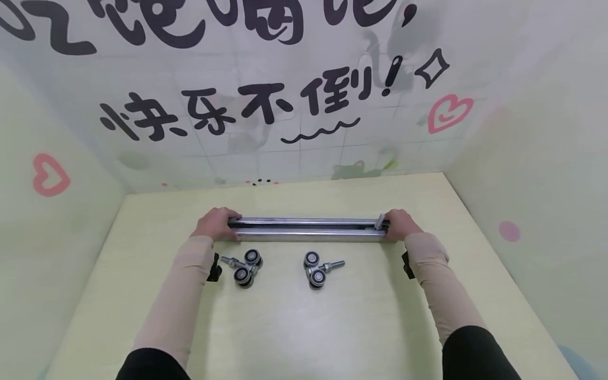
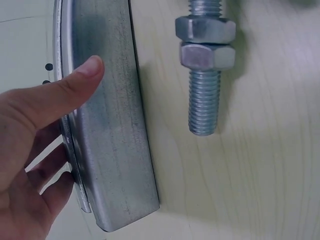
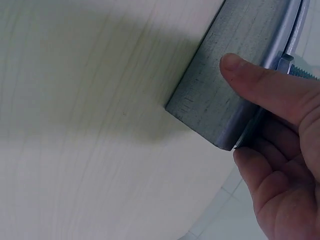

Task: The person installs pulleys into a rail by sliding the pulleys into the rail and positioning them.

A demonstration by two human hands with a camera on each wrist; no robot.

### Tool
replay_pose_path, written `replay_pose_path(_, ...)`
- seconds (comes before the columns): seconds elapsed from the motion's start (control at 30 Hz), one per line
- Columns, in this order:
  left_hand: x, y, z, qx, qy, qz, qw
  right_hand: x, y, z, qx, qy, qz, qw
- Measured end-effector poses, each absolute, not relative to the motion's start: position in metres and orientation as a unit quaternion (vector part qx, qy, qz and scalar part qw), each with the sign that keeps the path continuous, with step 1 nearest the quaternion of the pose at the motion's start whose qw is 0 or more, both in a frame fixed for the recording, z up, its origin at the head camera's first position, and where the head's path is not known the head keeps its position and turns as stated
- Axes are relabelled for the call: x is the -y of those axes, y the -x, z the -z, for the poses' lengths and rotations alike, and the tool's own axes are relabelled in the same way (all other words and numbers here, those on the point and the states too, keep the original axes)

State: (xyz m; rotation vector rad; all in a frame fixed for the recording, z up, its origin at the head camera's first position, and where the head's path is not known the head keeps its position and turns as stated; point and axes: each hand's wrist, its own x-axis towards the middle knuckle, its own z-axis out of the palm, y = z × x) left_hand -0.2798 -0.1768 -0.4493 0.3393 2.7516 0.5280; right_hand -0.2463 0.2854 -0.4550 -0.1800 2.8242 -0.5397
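A long metal channel rail point(image 1: 309, 236) with a slot along its top lies crosswise on the table. My left hand point(image 1: 217, 224) grips its left end; in the left wrist view the thumb presses on the rail's flat side point(image 2: 112, 125). At the other end my right hand point(image 1: 401, 225) holds the rail, thumb on the near side and fingers behind. A threaded bolt point(image 1: 379, 221) stands up from the slot close to the right hand. Nearer me lie two roller trolleys, the left one point(image 1: 244, 268) with its bolt point(image 2: 204, 100) pointing left, the right one point(image 1: 315, 270) with its bolt pointing right.
The pale wooden table point(image 1: 285, 327) meets a back wall point(image 1: 275, 163) printed with dark lettering and pink hearts. Light side panels point(image 1: 532, 174) stand at left and right. Black straps point(image 1: 215, 268) sit on both wrists.
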Motion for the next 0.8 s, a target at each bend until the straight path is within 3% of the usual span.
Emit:
replay_pose_path(0.2,0.173,0.288,0.448,-0.964,-0.149,-0.136,0.175,-0.284,0.247,0.458,-0.969,0.033,0.194,0.146)
replay_pose_path(0.47,0.135,0.290,0.429,-0.955,-0.141,-0.104,0.239,-0.285,0.250,0.456,-0.966,0.027,0.198,0.163)
replay_pose_path(0.8,0.053,0.301,0.406,-0.952,-0.199,-0.074,0.220,-0.287,0.252,0.454,-0.968,0.038,0.196,0.151)
